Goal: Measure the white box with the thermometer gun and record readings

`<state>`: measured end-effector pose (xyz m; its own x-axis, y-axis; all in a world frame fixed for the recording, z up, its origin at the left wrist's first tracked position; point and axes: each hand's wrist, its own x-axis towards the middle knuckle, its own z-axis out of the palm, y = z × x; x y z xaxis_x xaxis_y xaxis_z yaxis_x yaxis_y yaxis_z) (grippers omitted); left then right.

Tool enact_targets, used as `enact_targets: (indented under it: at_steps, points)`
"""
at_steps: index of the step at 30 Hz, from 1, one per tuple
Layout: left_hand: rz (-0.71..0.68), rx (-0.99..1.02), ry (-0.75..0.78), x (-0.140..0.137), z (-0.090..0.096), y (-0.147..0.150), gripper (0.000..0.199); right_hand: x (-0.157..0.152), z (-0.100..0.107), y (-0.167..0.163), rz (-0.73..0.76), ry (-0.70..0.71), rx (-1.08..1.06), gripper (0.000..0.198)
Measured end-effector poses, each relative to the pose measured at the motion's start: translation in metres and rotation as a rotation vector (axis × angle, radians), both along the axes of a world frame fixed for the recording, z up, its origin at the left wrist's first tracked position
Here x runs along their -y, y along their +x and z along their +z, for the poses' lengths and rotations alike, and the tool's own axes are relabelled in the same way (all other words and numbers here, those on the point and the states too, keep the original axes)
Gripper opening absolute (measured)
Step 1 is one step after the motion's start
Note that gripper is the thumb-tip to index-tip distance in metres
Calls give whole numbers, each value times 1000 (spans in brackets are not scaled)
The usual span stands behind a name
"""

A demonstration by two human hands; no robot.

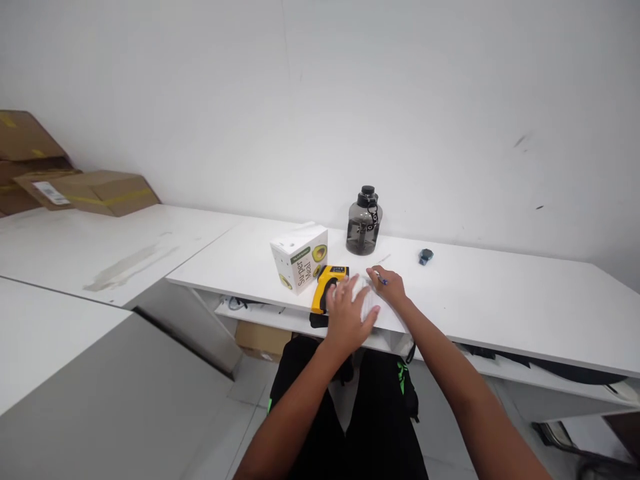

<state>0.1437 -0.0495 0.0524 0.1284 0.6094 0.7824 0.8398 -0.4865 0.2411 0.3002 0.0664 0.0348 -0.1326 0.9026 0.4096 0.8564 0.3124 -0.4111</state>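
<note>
My right hand point(390, 287) grips a blue pen point(381, 279), its fingers pinched round it above the desk. Fingers spread, my left hand point(347, 313) lies on a white sheet of paper point(370, 303) near the desk's front edge. Just left of that hand is a yellow and black gun-shaped device point(321, 293), partly covered by the fingers. A white box point(300, 257) with avocado pictures and the words "Super Meal" stands behind and left of the device. Whether there is writing on the paper cannot be made out.
Against the wall stands a dark, see-through water bottle point(364, 223). A dark watch-like object point(425, 256) lies to its right on the white desk point(500, 300). Cardboard boxes point(110, 192) sit at the far left. Below the desktop runs a shelf point(270, 315), with another carton point(265, 339) beneath.
</note>
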Motion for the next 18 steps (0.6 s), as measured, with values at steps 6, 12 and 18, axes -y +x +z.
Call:
enact_targets:
  at_steps: [6,12,18]
  points:
    - [345,579,137,-30,35,-104,81,-1,-1,0,-118,-10,99,36]
    - [-75,924,-438,-73,24,-165,70,-6,0,-8,-325,-207,74,48]
    - [-178,1025,-421,-82,9,-168,62,-20,18,-2,-307,-375,123,37]
